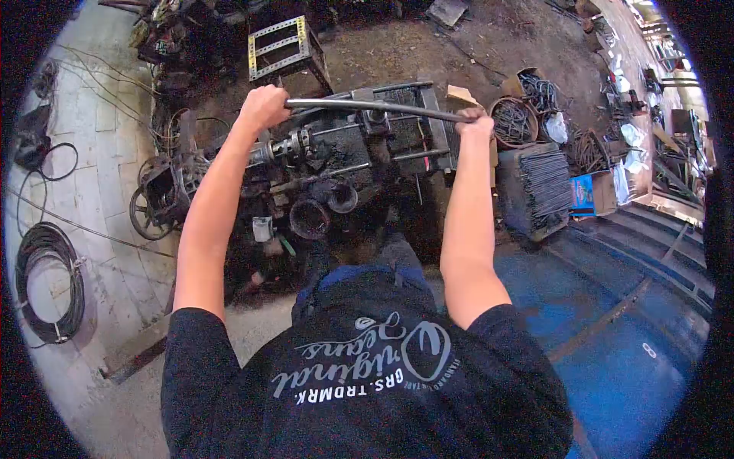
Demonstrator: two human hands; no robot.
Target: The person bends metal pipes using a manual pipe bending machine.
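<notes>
A long dark metal rod (375, 105) spans the space between my two fists, slightly bowed and sloping down to the right. My left hand (265, 107) is closed around its left end. Around the rod's right end, my right hand (475, 122) is wrapped as well. Beneath the rod lies a greasy machine (336, 149) with parallel bars and a chuck-like part (292, 145) on its left side. A flat piece of cardboard (462, 95) shows just behind my right hand.
A perforated metal stand (277, 50) stands beyond the machine. To the right are a stack of dark rods (544, 183), a round basket of metal pieces (514, 122) and a blue-printed box (602, 193). A handwheel (145, 205) and a coiled black hose (50, 283) are on the left.
</notes>
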